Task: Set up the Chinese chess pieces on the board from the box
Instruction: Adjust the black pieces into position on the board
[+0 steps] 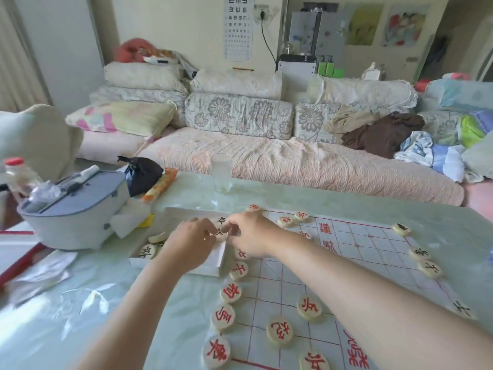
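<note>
Hands meet over the white box (210,268) at the board (360,252) edge: left hand (192,243) and right hand (253,233) curl fingertips onto black-marked pieces (221,221) inside; actual pinch cannot be told. Red pieces (230,291) stand on the board.

We found one view only, taken from a wide-angle camera worn on the person's head. It faced forward and down across the table (80,303), close over the board (373,252) and box (212,264), with the left hand (192,244) and right hand (253,233) near mid-frame. The sofa (266,161) beyond the table's far edge lay in the upper half, further off.
</note>
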The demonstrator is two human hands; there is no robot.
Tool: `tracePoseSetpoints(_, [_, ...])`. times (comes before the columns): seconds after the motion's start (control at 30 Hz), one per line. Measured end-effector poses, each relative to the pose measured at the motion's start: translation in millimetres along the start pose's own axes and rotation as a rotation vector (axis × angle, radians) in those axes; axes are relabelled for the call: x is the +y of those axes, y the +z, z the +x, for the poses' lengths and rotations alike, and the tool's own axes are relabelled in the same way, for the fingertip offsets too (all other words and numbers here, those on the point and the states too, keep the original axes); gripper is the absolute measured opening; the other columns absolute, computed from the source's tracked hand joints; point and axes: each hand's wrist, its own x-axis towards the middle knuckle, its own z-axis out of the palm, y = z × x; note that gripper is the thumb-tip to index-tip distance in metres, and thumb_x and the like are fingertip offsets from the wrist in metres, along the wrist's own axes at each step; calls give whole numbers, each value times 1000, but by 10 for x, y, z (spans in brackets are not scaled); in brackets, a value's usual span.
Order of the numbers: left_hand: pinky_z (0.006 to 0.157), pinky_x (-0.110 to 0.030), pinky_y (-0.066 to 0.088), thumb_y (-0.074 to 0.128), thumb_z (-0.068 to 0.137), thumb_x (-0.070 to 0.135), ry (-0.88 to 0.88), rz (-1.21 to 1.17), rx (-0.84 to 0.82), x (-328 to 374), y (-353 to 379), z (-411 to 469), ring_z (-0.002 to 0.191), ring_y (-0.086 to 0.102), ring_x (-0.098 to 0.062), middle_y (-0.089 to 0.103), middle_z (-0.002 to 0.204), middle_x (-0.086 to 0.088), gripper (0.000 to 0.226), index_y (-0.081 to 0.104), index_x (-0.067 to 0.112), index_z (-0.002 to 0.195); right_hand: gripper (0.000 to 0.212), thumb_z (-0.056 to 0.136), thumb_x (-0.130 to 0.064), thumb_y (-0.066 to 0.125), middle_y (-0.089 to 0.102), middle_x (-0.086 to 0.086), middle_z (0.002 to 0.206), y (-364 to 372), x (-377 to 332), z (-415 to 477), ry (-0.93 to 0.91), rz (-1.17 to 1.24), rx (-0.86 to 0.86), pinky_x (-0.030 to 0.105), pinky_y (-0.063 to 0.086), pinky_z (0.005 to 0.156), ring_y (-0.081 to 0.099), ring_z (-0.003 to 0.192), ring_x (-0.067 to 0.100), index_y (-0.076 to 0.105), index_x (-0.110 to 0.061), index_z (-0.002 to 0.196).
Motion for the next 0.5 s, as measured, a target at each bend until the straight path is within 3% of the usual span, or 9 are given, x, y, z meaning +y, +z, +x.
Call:
tracePoseSetpoints(0.17, [92,-35,44,56,87,31,-95,124,-23,-525,-114,-121,109,52,-22,58,111,3,28,61,30,114,35,94,-33,63,60,-1,130,315,-315,282,-17,-87,-57,25,43,92,57,117,18,61,-24,127])
tracePoseSetpoints(0.27, [95,-35,42,52,89,29,-96,224,-41,-722,-133,-183,118,44,-22,53,120,2,34,55,32,123,38,96,-25,57,53,2,140,504,-455,472,-44,-185,-86,31,42,99,52,126,23,56,-25,134])
tracePoseSetpoints(0.5, [95,-35,42,46,90,16,-117,191,-86,-1018,-179,-201,116,44,-23,50,124,2,43,50,33,130,60,95,-31,58,43,2,151,836,-617,809,-89,-375,-168,37,41,106,43,137,25,36,-29,151])
